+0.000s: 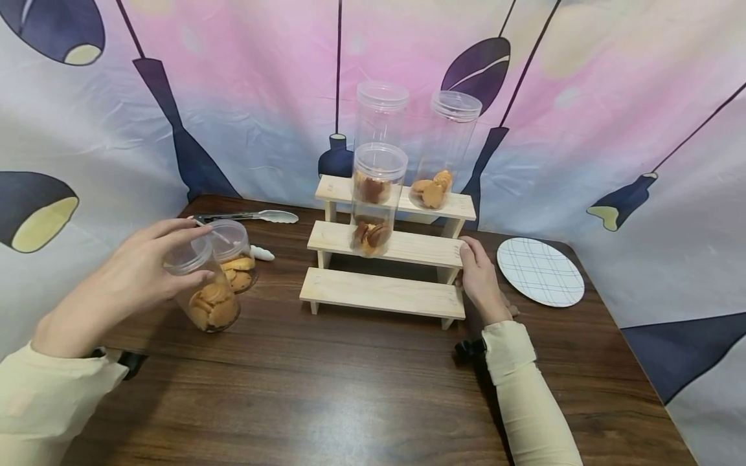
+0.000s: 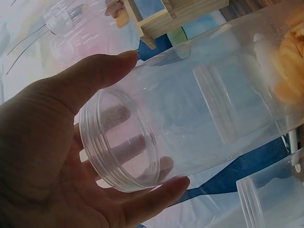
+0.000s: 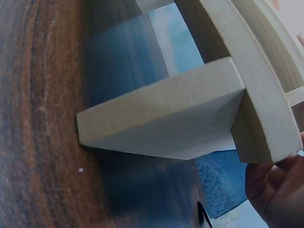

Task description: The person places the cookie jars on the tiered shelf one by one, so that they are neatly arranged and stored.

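Observation:
My left hand [image 1: 136,268] grips a clear jar [image 2: 190,104] round its lid end, thumb on one side and fingers on the other. Cookies [image 1: 212,305] fill the bottom of this jar, which tilts over the table. Just behind it, a second lidded jar [image 1: 237,266] holds more cookies. At the right end of a three-step wooden stand [image 1: 381,292], my right hand [image 1: 480,281] holds the middle step's edge, seen from below in the right wrist view. One jar of cookies [image 1: 373,213] stands on the middle step; two taller-placed jars, including the right one [image 1: 445,152], stand on the top step.
Tongs [image 1: 276,216] lie at the back left of the brown wooden table [image 1: 326,388], with a white tip [image 1: 262,253] of something nearer the jars. A white plate [image 1: 540,272] with a line pattern lies right of the stand. Printed cloth [image 1: 262,77] hangs behind.

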{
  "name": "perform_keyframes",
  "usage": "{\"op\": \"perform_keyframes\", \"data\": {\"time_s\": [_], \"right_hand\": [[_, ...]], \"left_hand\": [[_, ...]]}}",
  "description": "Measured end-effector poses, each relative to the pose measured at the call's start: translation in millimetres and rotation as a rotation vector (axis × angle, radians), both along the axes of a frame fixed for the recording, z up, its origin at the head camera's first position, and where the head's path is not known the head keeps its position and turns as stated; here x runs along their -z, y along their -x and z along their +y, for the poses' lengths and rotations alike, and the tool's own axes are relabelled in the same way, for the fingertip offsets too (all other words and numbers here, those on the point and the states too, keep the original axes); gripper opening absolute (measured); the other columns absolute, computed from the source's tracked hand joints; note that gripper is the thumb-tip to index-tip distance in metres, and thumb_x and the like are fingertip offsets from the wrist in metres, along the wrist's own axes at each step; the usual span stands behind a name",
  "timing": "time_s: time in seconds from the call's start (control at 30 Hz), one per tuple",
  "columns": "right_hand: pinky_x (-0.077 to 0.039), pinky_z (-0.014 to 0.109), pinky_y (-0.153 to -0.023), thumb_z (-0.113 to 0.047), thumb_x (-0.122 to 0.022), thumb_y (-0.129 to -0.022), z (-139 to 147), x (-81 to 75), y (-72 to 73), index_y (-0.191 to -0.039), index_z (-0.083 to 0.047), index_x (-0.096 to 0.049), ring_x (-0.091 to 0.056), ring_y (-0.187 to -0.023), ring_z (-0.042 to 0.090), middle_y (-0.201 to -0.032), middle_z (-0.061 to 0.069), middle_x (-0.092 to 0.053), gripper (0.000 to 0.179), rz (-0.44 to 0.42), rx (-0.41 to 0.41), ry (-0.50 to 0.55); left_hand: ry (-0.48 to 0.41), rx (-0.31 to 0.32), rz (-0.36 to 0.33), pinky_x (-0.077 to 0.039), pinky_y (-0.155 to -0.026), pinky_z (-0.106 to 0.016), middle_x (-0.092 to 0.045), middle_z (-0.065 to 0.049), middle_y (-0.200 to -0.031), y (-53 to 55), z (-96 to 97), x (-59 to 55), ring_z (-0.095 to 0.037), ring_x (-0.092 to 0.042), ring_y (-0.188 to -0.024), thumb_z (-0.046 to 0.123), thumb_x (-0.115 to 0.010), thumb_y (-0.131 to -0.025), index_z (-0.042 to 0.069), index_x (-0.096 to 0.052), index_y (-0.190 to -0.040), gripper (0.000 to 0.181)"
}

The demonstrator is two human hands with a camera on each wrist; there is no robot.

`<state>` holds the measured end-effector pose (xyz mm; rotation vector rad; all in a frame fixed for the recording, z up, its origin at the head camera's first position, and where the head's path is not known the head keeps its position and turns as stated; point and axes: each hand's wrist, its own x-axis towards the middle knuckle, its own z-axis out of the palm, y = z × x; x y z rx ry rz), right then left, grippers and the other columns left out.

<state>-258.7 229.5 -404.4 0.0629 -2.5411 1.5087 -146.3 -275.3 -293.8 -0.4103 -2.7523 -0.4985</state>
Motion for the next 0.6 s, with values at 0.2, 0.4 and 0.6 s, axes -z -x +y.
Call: {"op": "perform_keyframes", "data": {"time_s": [0.2,0.4,0.6], "right_hand": [[-0.049,0.035,-0.054,-0.055,-0.029,-0.105,0.4,0.4,-0.6,-0.145,-0.023,-0.047,-0.054,-0.056,0.021,-0.081,0.016,-0.056,0.054,-0.004,-0.006,-0.006],[-0.049,0.036,-0.054,-0.053,-0.029,-0.106,0.8,0.3,0.2,-0.145,-0.023,-0.047,-0.054,-0.056,0.023,-0.082,0.017,-0.056,0.053,-0.004,-0.021,0.007],[-0.049,0.036,-0.054,-0.052,-0.03,-0.106,0.7,-0.6,-1.2,-0.145,-0.023,-0.047,-0.054,-0.056,0.023,-0.081,0.016,-0.056,0.051,-0.003,-0.017,0.009]], "left_hand": [[-0.006,-0.013,-0.011,-0.033,-0.096,-0.07,-0.049,-0.027,-0.139,-1.2,1.2,-1.6,-0.056,-0.043,-0.122,0.02,-0.09,-0.072,0.004,-0.06,-0.136,0.072],[-0.024,-0.018,-0.011,-0.034,-0.094,-0.069,-0.05,-0.025,-0.138,-3.0,0.8,-2.9,-0.054,-0.044,-0.121,0.02,-0.09,-0.072,0.005,-0.061,-0.135,0.07],[-0.031,-0.017,-0.01,-0.035,-0.094,-0.067,-0.051,-0.025,-0.136,-3.4,0.1,-2.8,-0.053,-0.045,-0.12,0.021,-0.09,-0.072,0.005,-0.062,-0.134,0.07]]}}
